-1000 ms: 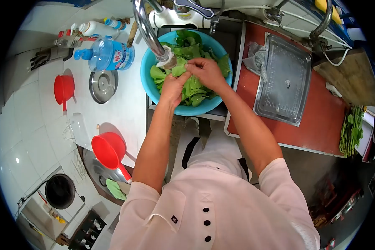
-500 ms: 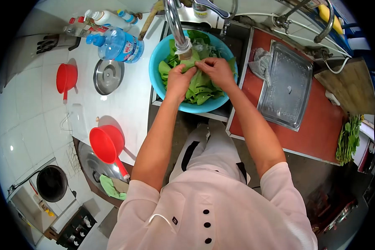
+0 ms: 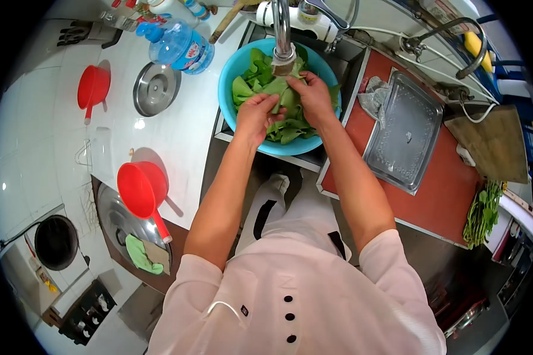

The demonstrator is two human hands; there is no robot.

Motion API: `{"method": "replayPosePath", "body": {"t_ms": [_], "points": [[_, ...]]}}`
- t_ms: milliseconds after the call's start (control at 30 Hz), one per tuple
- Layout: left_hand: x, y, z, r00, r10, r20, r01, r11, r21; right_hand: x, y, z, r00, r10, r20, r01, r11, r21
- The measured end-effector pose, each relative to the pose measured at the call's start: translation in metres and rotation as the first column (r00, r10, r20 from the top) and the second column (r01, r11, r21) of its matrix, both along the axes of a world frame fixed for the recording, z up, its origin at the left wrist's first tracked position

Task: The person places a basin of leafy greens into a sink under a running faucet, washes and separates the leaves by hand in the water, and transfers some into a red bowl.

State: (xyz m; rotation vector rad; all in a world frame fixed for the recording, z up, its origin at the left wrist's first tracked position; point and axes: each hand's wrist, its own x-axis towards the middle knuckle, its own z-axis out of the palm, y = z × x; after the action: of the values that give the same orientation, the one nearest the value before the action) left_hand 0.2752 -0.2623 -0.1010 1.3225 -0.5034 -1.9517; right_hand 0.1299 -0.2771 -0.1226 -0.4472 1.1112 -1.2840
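A turquoise basin [image 3: 227,112] stands in the sink under the metal faucet [image 3: 283,35]. Green leafy vegetables [image 3: 290,127] fill much of it. Over the basin, my left hand [image 3: 256,117] pinches the near left side of a broad green leaf [image 3: 285,94]. On its right side, my right hand [image 3: 311,97] grips the same leaf between thumb and fingers. The faucet's spout hangs just beyond the leaf and hides part of the greens. Whether water is running cannot be made out.
Left on the white counter are a blue-capped bottle [image 3: 183,50], a steel lid [image 3: 156,89] and a red dipper [image 3: 142,189]. A metal tray [image 3: 405,133] and a crumpled cloth [image 3: 373,99] lie on the red counter, with a bundle of greens [image 3: 482,214] at its end.
My hands have moved slightly apart, and the leaf is spread out between them. The whole view has shifted and turned a little with my head.
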Motion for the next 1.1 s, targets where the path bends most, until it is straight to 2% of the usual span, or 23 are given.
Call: {"method": "replayPosePath", "body": {"t_ms": [33, 67, 100, 200, 267, 333, 400, 467, 533, 567, 600, 633, 667, 700, 733, 767, 800, 833, 867, 933, 1000, 1067, 1100], "points": [[-0.001, -0.001, -0.001, 0.996, 0.077, 0.042, -0.076, 0.997, -0.032, 0.000, -0.002, -0.003, 1.000, 0.008, 0.005, -0.008, 1.000, 0.004], [-0.005, -0.003, -0.003, 0.986, 0.150, 0.078, -0.145, 0.987, -0.063, -0.002, -0.004, -0.007, 0.995, 0.032, -0.095, -0.033, 0.999, -0.007], [-0.005, -0.007, -0.005, 0.986, 0.135, 0.098, -0.128, 0.989, -0.072, -0.005, -0.006, -0.008, 0.979, 0.060, -0.196, -0.065, 0.998, -0.017], [-0.006, -0.011, -0.005, 0.981, 0.095, 0.171, -0.095, 0.995, -0.005, -0.008, -0.013, -0.005, 0.957, 0.082, -0.278, -0.097, 0.994, -0.040], [-0.013, -0.013, 0.005, 0.979, 0.086, 0.183, -0.089, 0.996, 0.006, -0.014, -0.019, 0.008, 0.946, 0.160, -0.280, -0.159, 0.987, 0.028], [-0.018, -0.013, 0.005, 0.958, 0.283, 0.054, -0.282, 0.959, -0.025, -0.018, -0.019, 0.009, 0.932, 0.233, -0.277, -0.213, 0.972, 0.101], [-0.018, -0.012, 0.005, 0.954, 0.296, 0.052, -0.295, 0.955, -0.028, -0.018, -0.021, 0.009, 0.899, 0.312, -0.307, -0.287, 0.950, 0.124], [-0.017, -0.010, 0.002, 0.949, 0.312, 0.045, -0.310, 0.950, -0.030, -0.017, -0.016, 0.015, 0.927, 0.261, -0.270, -0.236, 0.964, 0.123], [-0.014, -0.008, -0.004, 0.926, 0.154, 0.344, -0.136, 0.988, -0.076, -0.015, -0.013, 0.014, 0.951, 0.205, -0.230, -0.180, 0.976, 0.126], [-0.015, -0.006, -0.007, 0.926, 0.155, 0.344, -0.137, 0.988, -0.076, -0.013, -0.014, 0.004, 0.951, 0.172, -0.257, -0.168, 0.985, 0.036], [-0.020, -0.003, -0.007, 0.854, 0.211, 0.475, -0.138, 0.973, -0.184, -0.013, -0.015, 0.004, 0.950, 0.135, -0.283, -0.157, 0.986, -0.055], [-0.026, 0.000, -0.006, 0.761, 0.275, 0.588, -0.122, 0.950, -0.287, -0.017, -0.015, 0.005, 0.949, 0.134, -0.286, -0.156, 0.986, -0.055], [-0.031, 0.003, -0.006, 0.762, 0.273, 0.587, -0.120, 0.950, -0.287, -0.020, -0.013, 0.005, 0.832, 0.153, -0.534, -0.249, 0.962, -0.111], [-0.037, 0.005, 0.002, 0.830, 0.348, 0.436, -0.221, 0.923, -0.315, -0.021, -0.010, 0.008, 0.655, 0.138, -0.743, -0.351, 0.926, -0.138], [-0.040, 0.007, 0.009, 0.868, 0.415, 0.272, -0.323, 0.889, -0.325, -0.020, -0.006, 0.010, 0.657, 0.136, -0.742, -0.350, 0.926, -0.139], [-0.040, 0.008, 0.013, 0.868, 0.415, 0.273, -0.322, 0.888, -0.327, -0.017, 0.001, 0.013, 0.514, 0.071, -0.855, -0.462, 0.863, -0.206], [-0.039, 0.009, 0.016, 0.924, 0.363, 0.122, -0.336, 0.922, -0.193, -0.013, 0.007, 0.016, 0.362, -0.023, -0.932, -0.576, 0.780, -0.243], [-0.038, 0.008, 0.014, 0.940, 0.340, 0.037, -0.333, 0.935, -0.127, -0.006, 0.015, 0.019, 0.343, 0.064, -0.937, -0.640, 0.746, -0.184], [-0.036, 0.007, 0.011, 0.946, 0.320, -0.044, -0.322, 0.945, -0.057, -0.003, 0.024, 0.021, 0.342, 0.062, -0.938, -0.640, 0.746, -0.184], [-0.031, 0.003, -0.001, 0.884, 0.416, -0.212, -0.409, 0.909, 0.078, -0.001, 0.042, 0.026, 0.257, -0.117, -0.959, -0.690, 0.672, -0.267], [-0.028, 0.005, -0.004, 0.882, 0.451, -0.136, -0.442, 0.892, 0.093, -0.015, 0.057, 0.030, 0.279, -0.083, -0.957, -0.711, 0.652, -0.264], [-0.020, 0.010, -0.015, 0.878, 0.371, -0.303, -0.359, 0.928, 0.098, -0.032, 0.067, 0.026, 0.291, 0.010, -0.957, -0.806, 0.542, -0.239], [-0.020, 0.011, -0.017, 0.877, 0.371, -0.304, -0.358, 0.928, 0.102, -0.038, 0.068, 0.024, 0.289, 0.014, -0.957, -0.806, 0.544, -0.235]]}}
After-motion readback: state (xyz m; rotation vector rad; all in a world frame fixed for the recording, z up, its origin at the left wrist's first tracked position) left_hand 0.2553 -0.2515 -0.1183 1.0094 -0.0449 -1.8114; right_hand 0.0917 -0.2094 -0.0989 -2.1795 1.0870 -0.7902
